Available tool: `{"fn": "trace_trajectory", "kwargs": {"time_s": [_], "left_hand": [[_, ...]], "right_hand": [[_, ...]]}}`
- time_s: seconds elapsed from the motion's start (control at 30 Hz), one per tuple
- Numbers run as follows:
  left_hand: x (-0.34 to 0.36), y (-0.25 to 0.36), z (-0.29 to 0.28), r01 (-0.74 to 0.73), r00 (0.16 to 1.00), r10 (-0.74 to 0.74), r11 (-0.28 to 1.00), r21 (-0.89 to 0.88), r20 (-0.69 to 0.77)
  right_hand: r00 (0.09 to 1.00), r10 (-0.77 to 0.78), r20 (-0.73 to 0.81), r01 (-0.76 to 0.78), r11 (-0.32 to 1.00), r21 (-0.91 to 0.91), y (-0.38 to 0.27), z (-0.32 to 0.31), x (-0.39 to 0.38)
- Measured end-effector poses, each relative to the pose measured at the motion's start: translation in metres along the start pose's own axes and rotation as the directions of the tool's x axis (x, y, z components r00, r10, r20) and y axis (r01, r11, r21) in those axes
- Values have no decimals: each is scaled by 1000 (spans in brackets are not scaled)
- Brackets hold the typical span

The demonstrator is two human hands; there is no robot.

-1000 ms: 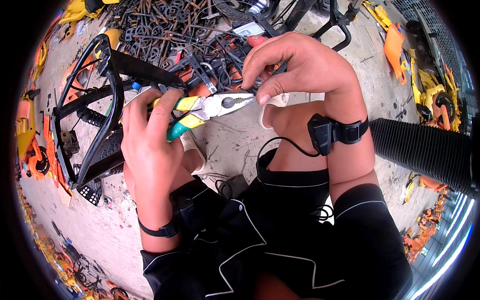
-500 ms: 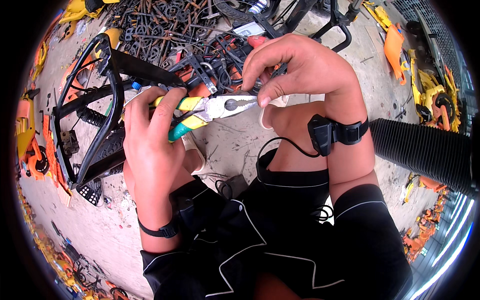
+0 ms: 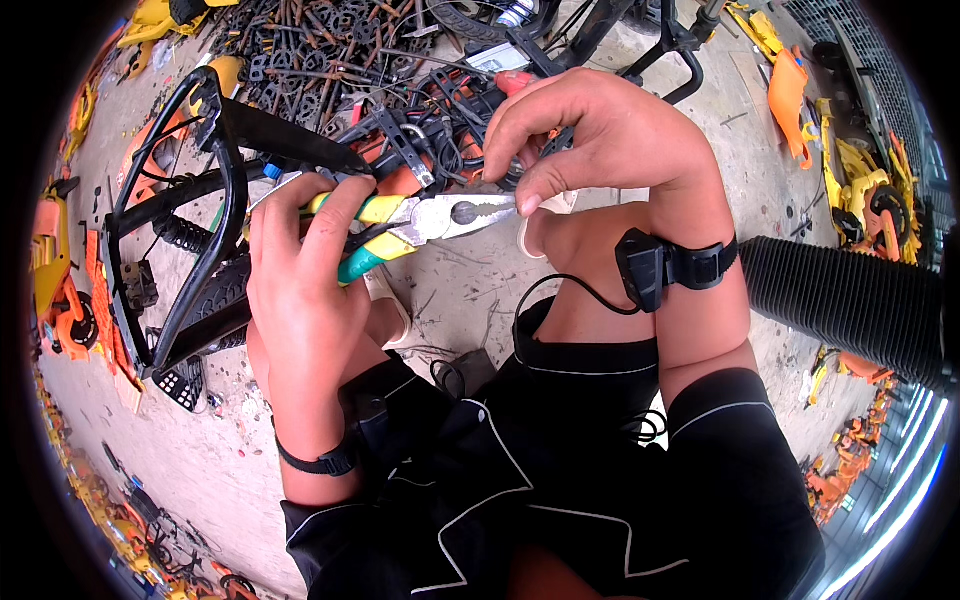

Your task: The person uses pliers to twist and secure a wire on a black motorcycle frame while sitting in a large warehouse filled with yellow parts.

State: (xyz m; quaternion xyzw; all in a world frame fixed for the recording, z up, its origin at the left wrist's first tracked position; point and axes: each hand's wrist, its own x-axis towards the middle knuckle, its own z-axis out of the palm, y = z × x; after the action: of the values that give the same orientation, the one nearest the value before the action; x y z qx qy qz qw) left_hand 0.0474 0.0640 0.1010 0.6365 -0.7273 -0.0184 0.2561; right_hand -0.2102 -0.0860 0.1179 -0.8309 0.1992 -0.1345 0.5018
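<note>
My left hand [image 3: 305,260] is closed round the yellow-and-green handles of a pair of combination pliers [image 3: 435,217]. The pliers point to the right, and their jaws look nearly closed. At the jaw tip is my right hand [image 3: 590,140], its thumb touching or almost touching the metal. The fingers of that hand are curled, and what they hold, if anything, is hidden. A small dark bit shows between the index fingertip and the jaws, too small to name. A red piece [image 3: 515,82] shows just beyond the right knuckles; I cannot tell whether it is held.
To the left stands a black tubular frame [image 3: 235,190] with a tyre beneath it. Ahead lies a heap of dark metal parts [image 3: 330,70]. A black ribbed hose [image 3: 840,300] runs in from the right. Orange and yellow parts [image 3: 788,95] lie round the edges of the concrete floor.
The pliers have turned slightly in my left hand, and their flat metal face looks brighter. My right hand has hardly moved.
</note>
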Motion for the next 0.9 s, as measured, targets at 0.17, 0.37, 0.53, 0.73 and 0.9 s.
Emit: {"fn": "trace_trajectory", "kwargs": {"time_s": [0.17,0.37,0.53,0.73,0.9], "left_hand": [[-1,-1,1,-3,1000,3,999,32,-8],[-2,-1,2,-9,1000,10,998,58,-22],[-1,-2,2,-19,999,21,998,66,-35],[-1,-1,2,0,1000,2,998,69,-30],[-1,1,1,13,1000,-11,998,64,-28]], "right_hand": [[1000,-17,5,17,1000,-11,1,0,0],[1000,-11,4,11,1000,-9,3,1,1],[1000,-2,-7,2,999,-32,3,1,0],[999,50,6,-49,999,-23,2,1,0],[993,119,26,-120,993,6,-3,0,0]]}}
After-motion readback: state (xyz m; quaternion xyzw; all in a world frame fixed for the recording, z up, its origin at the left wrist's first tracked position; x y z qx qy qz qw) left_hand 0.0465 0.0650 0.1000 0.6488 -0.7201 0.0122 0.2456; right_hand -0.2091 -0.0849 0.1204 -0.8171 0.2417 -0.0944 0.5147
